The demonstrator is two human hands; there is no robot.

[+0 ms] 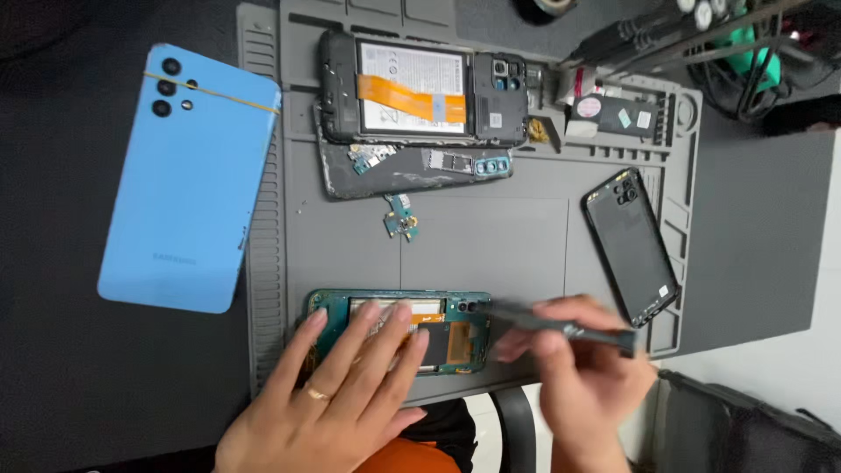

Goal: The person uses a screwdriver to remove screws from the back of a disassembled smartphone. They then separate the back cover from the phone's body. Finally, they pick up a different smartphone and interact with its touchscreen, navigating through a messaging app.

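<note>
Nearest, left hand (337, 398) lies flat, fingers spread, pressing an opened teal phone (399, 331) on the grey mat (491, 241). Right hand (583, 368) pinches a dark pry tool (561, 322), tip at the phone's corner. Farther: 1 black back cover (629, 245), another opened phone (423, 88), a blue phone (188, 175).

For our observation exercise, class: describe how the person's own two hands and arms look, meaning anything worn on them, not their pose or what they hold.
Both hands are bare, with no gloves. The left hand wears a plain gold-coloured ring on one finger. The right hand shows no ring or watch. No sleeves reach the wrists in view; the forearms are cut off by the frame's lower edge.
</note>
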